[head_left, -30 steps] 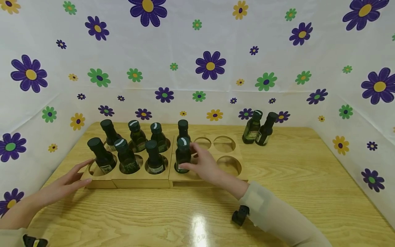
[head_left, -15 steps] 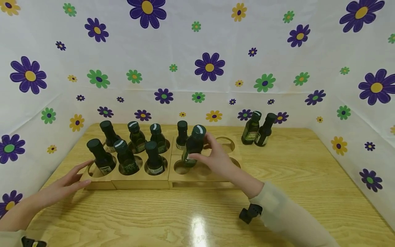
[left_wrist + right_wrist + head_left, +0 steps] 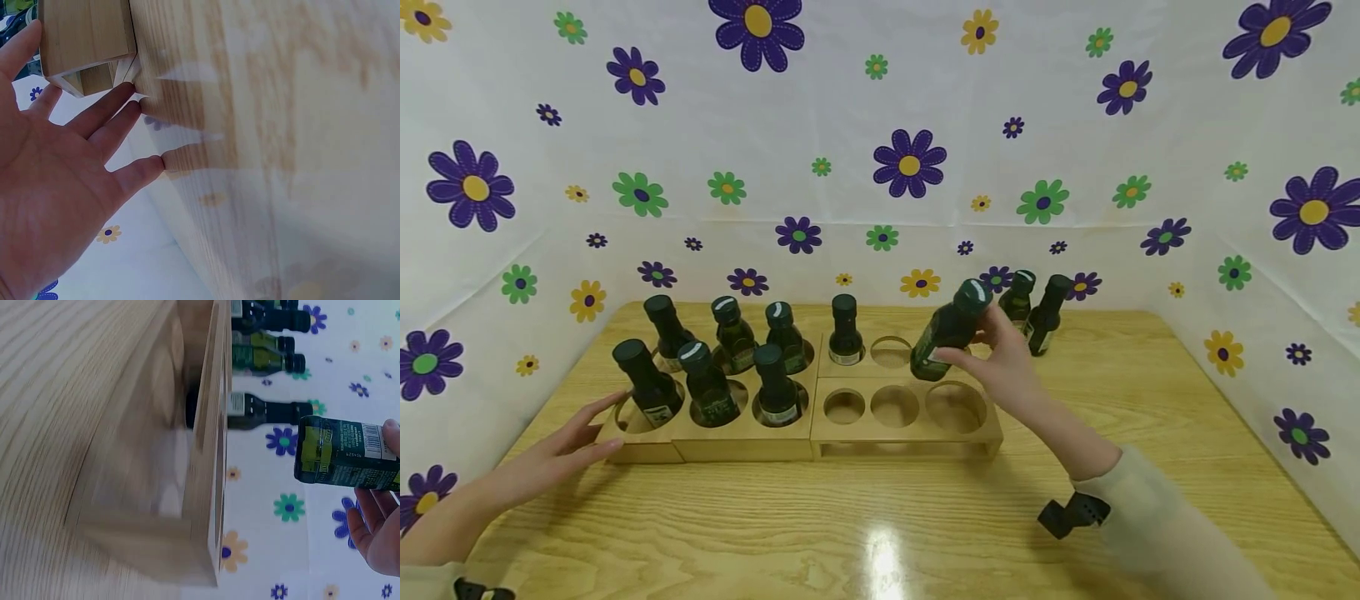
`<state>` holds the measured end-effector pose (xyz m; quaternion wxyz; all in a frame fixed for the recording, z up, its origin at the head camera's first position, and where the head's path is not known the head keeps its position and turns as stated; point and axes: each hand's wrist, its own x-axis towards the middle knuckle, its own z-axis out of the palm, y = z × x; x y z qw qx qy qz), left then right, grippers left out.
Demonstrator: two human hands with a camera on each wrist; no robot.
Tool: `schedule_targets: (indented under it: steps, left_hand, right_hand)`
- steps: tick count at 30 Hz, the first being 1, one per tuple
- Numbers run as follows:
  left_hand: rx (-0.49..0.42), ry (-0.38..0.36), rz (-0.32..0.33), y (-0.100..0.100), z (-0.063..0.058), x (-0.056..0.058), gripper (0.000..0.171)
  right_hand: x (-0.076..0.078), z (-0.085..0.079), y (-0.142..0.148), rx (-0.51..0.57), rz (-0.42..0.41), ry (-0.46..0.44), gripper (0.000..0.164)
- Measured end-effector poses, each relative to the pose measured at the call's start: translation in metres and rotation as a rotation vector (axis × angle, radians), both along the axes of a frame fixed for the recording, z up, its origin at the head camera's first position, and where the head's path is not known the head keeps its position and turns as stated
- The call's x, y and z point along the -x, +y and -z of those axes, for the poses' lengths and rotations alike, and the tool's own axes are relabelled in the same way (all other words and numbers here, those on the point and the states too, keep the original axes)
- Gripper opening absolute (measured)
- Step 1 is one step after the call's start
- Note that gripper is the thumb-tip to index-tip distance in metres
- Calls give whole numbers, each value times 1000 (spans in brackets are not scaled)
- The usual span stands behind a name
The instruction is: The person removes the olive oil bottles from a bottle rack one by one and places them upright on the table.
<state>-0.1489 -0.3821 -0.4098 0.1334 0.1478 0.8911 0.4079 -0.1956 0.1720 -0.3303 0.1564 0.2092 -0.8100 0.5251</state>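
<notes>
My right hand (image 3: 1013, 368) grips a dark green glass bottle (image 3: 946, 335) between thumb and fingers, tilted with its cap up and to the right. The bottle hangs above the right section of the wooden rack (image 3: 910, 379); in the right wrist view its label and barcode (image 3: 375, 442) show. Several capped bottles stand in the rack's left section, and one dark bottle (image 3: 846, 333) is in the back left hole of the right section. With fingers spread, my left hand (image 3: 559, 450) lies at the rack's left end, its fingertips close to the wood (image 3: 87, 31).
Two more bottles stand on the wooden table (image 3: 1112, 392) at the back right; the nearer dark one (image 3: 1047, 312) is partly behind my right hand. Three front holes of the right section show bare. A flowered cloth (image 3: 850, 108) encloses the back and sides.
The right hand has lifted the bottle out of the front left hole of the rack's right section and carried it rightward and up, tilting it. The left hand has stayed put.
</notes>
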Motion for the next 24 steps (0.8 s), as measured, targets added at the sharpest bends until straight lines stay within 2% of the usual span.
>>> schedule_targets:
  steps: [5, 11, 15, 20, 24]
  left_hand:
    - [-2, 3, 2, 0, 0, 0, 66]
    - [-1, 0, 1, 1, -1, 0, 66]
    - [0, 15, 6, 2, -1, 1, 66]
    - [1, 18, 5, 1, -2, 1, 66]
    - [-6, 12, 5, 0, -1, 0, 66]
  right_hand:
    - [3, 0, 31, -35, 48, 51, 49]
    - [3, -4, 71, -119, 153, 29, 49]
    - [8, -3, 99, -144, 215, 33, 47]
    - [16, 3, 133, -174, 243, -36, 49]
    - [22, 8, 152, -238, 282, -96, 51]
